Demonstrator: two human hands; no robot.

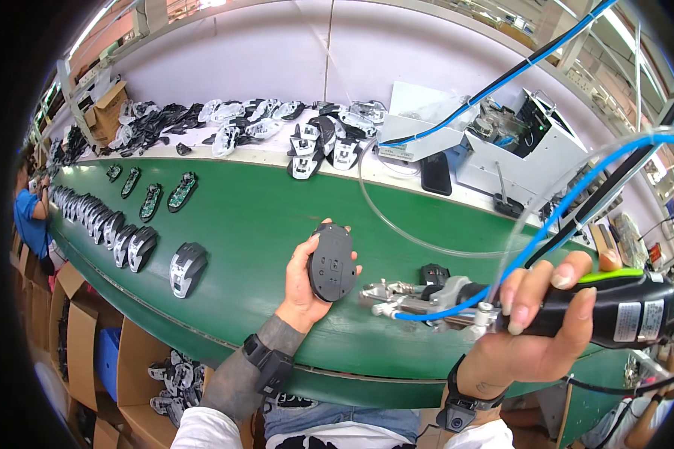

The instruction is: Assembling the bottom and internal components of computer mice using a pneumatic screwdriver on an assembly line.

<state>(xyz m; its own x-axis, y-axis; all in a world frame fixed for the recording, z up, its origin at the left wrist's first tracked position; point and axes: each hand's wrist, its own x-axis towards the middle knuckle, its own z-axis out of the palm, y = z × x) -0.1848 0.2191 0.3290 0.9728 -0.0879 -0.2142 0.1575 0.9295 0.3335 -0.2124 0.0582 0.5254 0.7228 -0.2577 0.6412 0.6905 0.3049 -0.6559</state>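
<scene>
Left hand (301, 293): thumb and fingers clamped on the sides of a black oval plastic mouse shell (332, 262), underside up, frame centre. Right hand (532, 348): wrapped around a black cylindrical power screwdriver (606, 310) with lime-green lever, lower right; metal nose (397, 299) near the shell. Risks, judged: off-axis nose could slip and scratch plastic; taut bright-blue hose (562, 217) could drag the tool sideways. Markings: pale rectangular labels (640, 322) on the screwdriver; wording not transcribed.
</scene>
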